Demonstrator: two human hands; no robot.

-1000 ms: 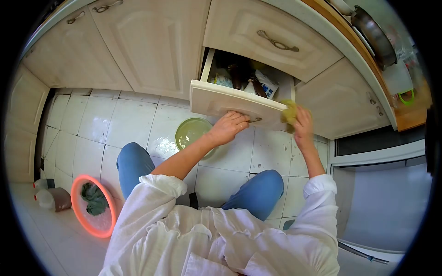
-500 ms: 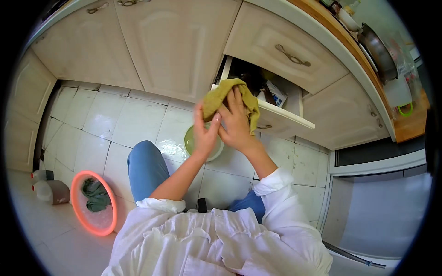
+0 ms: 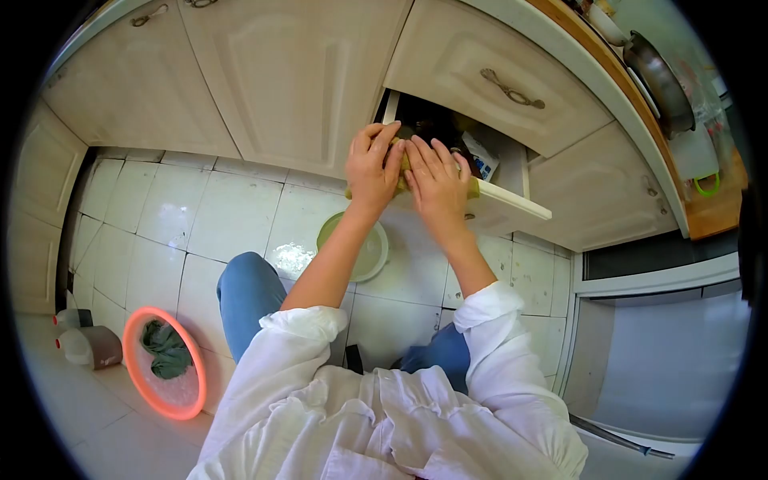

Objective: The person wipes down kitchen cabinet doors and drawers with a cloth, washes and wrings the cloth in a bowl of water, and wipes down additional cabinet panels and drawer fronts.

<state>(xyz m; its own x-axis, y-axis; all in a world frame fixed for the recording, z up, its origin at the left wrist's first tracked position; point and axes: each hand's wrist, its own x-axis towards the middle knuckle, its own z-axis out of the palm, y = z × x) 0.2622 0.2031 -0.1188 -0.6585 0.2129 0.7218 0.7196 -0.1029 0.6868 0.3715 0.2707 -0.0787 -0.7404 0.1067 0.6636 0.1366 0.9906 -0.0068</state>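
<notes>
A yellow-green cloth [image 3: 406,163] is draped over the top edge of the pulled-out drawer [image 3: 512,200], mostly hidden beneath my hands. My left hand [image 3: 373,172] is closed on it at the drawer's left front corner, fingers bent and thumb pointing up. Beside it, my right hand [image 3: 438,188] presses the cloth against the drawer front, its fingers reaching over the edge with the cloth beneath them. Inside the drawer are dark items and a white-and-blue packet [image 3: 480,160]. Below my hands, a pale green basin [image 3: 374,258] stands on the floor.
An orange-rimmed tub [image 3: 200,376] with a dark green cloth [image 3: 166,350] stands at the left, near plastic jugs [image 3: 100,346]. Cabinets [image 3: 296,72] line the wall. A metal pan [image 3: 664,80] sits on the countertop at right. My knee [image 3: 250,292] is left of the basin.
Both hands have come down from above the drawer onto its front edge, bringing the cloth with them. The cloth, raised and bunched before, now lies over the edge. The view has shifted slightly.
</notes>
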